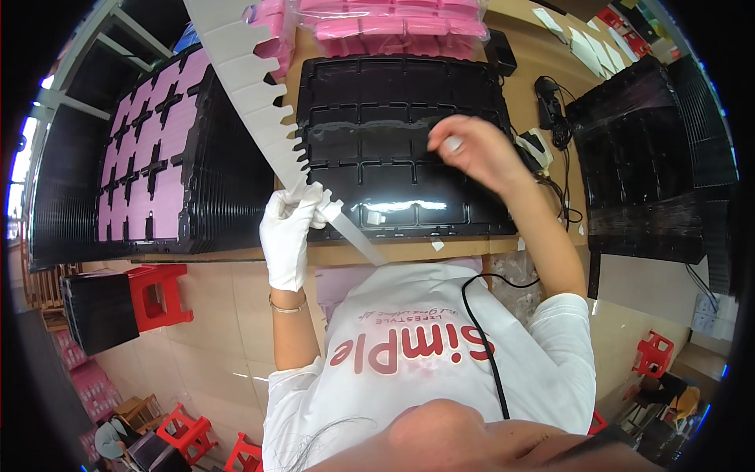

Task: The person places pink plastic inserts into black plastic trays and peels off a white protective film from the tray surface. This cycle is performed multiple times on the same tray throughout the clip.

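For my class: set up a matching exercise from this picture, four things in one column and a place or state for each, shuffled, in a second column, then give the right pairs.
Things:
1. Left hand
2. Right hand
3. Black tray
4. Stool

Places or states:
A. Red, on the floor at the left
B. Gloved in white, holds a notched white strip
C. Bare, above the tray, pinches a small white piece
D. On the bench before the person, its compartments bare

Pairs: 1-B, 2-C, 3-D, 4-A

red stools (160,295), pink packets (397,22), cables (557,118)
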Demonstrator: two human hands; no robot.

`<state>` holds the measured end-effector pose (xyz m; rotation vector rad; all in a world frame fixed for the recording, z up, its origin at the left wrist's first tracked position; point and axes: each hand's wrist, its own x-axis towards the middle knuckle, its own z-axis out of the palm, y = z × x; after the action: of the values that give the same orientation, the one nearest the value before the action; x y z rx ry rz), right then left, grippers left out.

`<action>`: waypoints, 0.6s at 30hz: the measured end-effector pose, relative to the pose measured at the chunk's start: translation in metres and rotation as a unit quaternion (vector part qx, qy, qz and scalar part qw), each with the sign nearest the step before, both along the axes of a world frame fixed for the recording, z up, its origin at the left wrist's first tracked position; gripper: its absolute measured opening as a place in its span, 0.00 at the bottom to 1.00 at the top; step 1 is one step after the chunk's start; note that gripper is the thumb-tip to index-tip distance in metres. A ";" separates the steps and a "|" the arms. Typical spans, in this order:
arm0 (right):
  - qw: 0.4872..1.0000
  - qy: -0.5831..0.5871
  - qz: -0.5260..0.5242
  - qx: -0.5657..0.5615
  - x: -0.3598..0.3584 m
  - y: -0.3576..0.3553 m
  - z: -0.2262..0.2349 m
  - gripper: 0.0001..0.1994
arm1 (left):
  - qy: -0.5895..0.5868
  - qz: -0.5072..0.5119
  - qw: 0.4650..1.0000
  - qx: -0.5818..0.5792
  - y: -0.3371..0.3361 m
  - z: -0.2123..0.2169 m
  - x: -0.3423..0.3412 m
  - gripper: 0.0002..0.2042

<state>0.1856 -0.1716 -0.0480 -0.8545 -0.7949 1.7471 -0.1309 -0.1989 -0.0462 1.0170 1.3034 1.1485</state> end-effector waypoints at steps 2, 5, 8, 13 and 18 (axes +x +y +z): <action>0.967 -0.232 0.102 0.017 -0.039 -0.015 0.007 0.10 | -0.009 -0.002 1.000 -0.002 -0.003 0.002 -0.001 0.08; 0.832 -0.471 0.157 0.248 -0.079 -0.028 -0.008 0.12 | -0.012 0.004 1.000 -0.003 -0.008 0.005 -0.001 0.08; 0.781 -0.520 0.168 0.302 -0.096 -0.029 -0.007 0.12 | -0.004 -0.007 1.000 0.008 -0.010 0.003 -0.005 0.08; 0.761 -0.506 0.219 0.342 -0.093 -0.018 -0.008 0.08 | -0.009 -0.001 1.000 0.007 -0.012 0.003 -0.003 0.07; 0.946 -0.260 0.125 0.150 -0.083 -0.035 -0.007 0.08 | -0.015 -0.011 1.000 0.003 -0.013 0.002 0.003 0.06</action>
<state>0.1028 -0.2068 -0.0555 -1.0520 -1.5348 1.5654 -0.1281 -0.2122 -0.0439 1.0129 1.2622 1.1480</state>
